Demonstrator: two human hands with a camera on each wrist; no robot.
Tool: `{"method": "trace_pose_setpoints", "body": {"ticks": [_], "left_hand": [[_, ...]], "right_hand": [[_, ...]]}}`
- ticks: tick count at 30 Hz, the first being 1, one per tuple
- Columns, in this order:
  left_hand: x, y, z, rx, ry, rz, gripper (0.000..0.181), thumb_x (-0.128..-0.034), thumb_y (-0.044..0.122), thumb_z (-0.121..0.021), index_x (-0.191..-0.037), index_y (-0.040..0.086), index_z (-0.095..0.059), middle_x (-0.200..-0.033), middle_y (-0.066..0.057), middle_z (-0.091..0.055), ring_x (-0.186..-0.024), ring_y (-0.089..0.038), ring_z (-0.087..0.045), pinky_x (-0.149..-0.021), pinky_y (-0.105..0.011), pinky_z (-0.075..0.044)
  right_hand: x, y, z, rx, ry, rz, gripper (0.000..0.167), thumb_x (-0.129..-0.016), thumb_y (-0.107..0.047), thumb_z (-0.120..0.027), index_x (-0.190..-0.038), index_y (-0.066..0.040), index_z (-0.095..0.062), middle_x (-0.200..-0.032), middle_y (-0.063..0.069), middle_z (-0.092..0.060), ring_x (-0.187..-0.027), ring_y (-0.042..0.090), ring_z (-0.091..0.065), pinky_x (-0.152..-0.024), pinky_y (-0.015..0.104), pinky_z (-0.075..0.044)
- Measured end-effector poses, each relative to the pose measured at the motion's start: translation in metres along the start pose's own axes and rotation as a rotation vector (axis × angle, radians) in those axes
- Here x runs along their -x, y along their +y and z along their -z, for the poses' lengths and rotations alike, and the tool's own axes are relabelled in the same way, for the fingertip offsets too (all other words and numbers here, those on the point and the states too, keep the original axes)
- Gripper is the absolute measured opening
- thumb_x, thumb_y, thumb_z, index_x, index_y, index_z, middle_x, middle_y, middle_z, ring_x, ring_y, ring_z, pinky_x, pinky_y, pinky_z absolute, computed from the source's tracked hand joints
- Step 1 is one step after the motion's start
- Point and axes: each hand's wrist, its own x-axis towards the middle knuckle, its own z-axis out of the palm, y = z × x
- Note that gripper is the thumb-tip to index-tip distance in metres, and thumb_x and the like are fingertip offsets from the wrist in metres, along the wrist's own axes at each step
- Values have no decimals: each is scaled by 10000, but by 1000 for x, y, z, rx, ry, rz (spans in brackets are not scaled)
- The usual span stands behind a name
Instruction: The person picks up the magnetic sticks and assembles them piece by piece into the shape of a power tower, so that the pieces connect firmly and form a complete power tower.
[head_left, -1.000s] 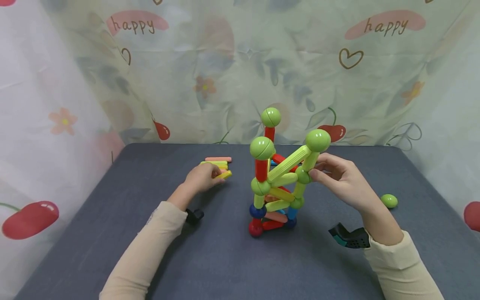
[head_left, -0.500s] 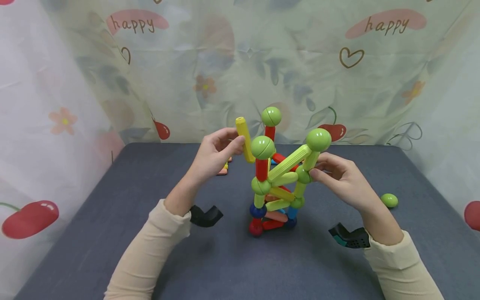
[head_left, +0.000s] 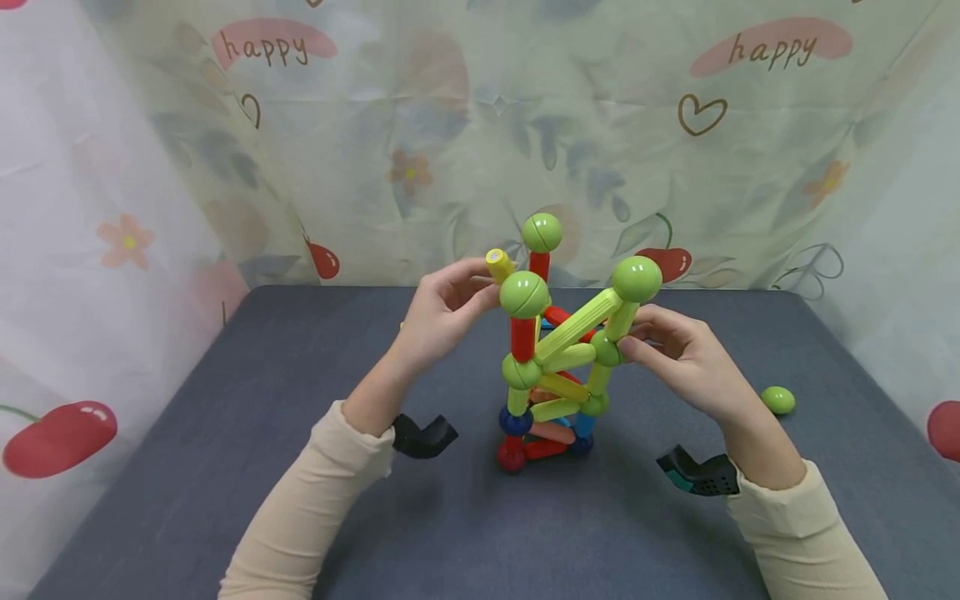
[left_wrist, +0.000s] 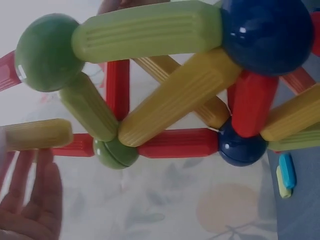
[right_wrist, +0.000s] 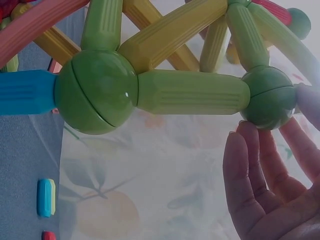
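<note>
A tower of magnetic rods and balls point(head_left: 576, 323) stands upright on the dark table, in green, yellow, red and blue. My left hand point(head_left: 452, 315) pinches a yellow magnetic rod point(head_left: 498, 265) behind the tower's front left top ball. In the left wrist view the yellow rod point(left_wrist: 40, 135) lies beside the frame; whether it touches a ball cannot be told. My right hand point(head_left: 678, 358) grips a green ball point(head_left: 607, 348) on the tower's right side. The right wrist view shows fingertips point(right_wrist: 245, 130) on that green ball point(right_wrist: 270, 97). The tower hides part of the left fingertips.
A loose green ball point(head_left: 777, 400) lies on the table point(head_left: 480, 533) at the right. Blue and pale yellow rods point(right_wrist: 45, 197) lie near the table's far edge, behind the tower. A printed cloth point(head_left: 480, 125) hangs behind and at both sides.
My left hand has picked the yellow rod up from the rods at the back left, lifted it and brought it right to the tower, tilting it. The right hand has stayed on the green ball.
</note>
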Motion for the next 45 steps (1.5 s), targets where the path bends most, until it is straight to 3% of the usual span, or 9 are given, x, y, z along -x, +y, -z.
{"method": "trace_pose_setpoints", "body": {"ticks": [6,10,18,38,41,45], "left_hand": [[2,-6,-3,-89,31,-250,295,-847,-153,-618,-1141,-149,-590,-1128,-298,-619,-999,-378,-644,-884,-378,-552],[3,-9,-3,-142,20,-298,291,-833,-145,-642,-1122,-136,-614,-1075,-270,-633,-970,-352,-652,-869,-351,-557],[3,-12,-5,-242,23,-295,292,-820,-98,-690,-1108,-100,-646,-1023,-219,-650,-907,-300,-664,-839,-318,-560],[4,-10,-12,-240,34,-266,228,-822,-92,-689,-1049,-86,-664,-1006,-205,-637,-934,-283,-611,-777,-315,-562],[4,-12,-10,-227,27,-231,248,-834,-81,-685,-1080,-82,-652,-1018,-203,-631,-937,-278,-611,-792,-311,-558],[2,-21,-5,-175,23,-104,256,-906,-47,-612,-1161,-74,-609,-1097,-214,-613,-965,-299,-615,-811,-318,-543]], "right_hand": [[-1,0,0,-13,-6,-1,265,-926,64,-567,-1155,-55,-628,-1031,-97,-661,-913,73,-651,-777,201,-548],[-1,0,0,-12,-4,-2,265,-925,63,-569,-1150,-63,-630,-1021,-100,-663,-906,72,-651,-776,199,-548],[-1,0,0,-27,-5,2,271,-924,69,-567,-1145,-74,-633,-1028,-99,-660,-908,72,-650,-776,199,-548],[0,0,0,-57,-17,-2,290,-927,72,-560,-1160,-86,-629,-1036,-89,-658,-899,78,-650,-780,202,-546],[1,0,0,-47,-17,-6,295,-927,61,-568,-1164,-104,-628,-1040,-95,-653,-899,77,-647,-775,198,-543],[1,0,0,-25,-19,-13,286,-914,40,-604,-1171,-84,-619,-1036,-88,-647,-899,90,-653,-761,201,-545]]}}
